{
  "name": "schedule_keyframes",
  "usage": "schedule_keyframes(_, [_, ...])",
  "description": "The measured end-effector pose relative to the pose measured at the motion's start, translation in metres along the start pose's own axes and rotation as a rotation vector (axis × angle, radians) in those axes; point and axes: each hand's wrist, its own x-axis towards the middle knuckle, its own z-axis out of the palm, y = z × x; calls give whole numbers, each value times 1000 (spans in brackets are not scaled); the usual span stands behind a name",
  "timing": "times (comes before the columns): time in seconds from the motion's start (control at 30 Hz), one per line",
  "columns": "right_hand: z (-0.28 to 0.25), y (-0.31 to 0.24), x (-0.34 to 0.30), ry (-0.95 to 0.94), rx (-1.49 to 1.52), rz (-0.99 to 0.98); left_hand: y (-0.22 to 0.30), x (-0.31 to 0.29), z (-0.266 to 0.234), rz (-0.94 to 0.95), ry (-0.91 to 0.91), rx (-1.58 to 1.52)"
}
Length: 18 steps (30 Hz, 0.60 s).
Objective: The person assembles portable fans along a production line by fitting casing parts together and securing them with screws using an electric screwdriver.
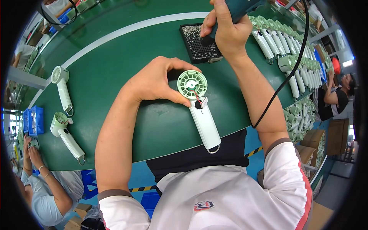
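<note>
A white plastic handheld fan with a round, pale-green slotted head (pixel 201 117) lies at the centre of the frame on the smooth green surface (pixel 163 128), its handle pointing lower right. The left hand (pixel 155 78) grips the head's rim between thumb and curled fingers. The right hand (pixel 232 36), top centre, has its fingers wrapped around a teal power driver (pixel 240 8) beside a black rectangular tray (pixel 202 60). The fan looks light, stiff and rather slippery; the exposed thin red wire (pixel 196 93) seems fragile, so rim or handle suits holding best.
</note>
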Motion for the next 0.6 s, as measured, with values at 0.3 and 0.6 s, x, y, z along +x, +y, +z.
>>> schedule_keyframes(0.3, [2,-2,0,-279,-70,-3,1,4,0,-9,5,9])
schedule_keyframes(0.6, [5,4,4,-156,-176,-26,0,4,0,1,-1,44])
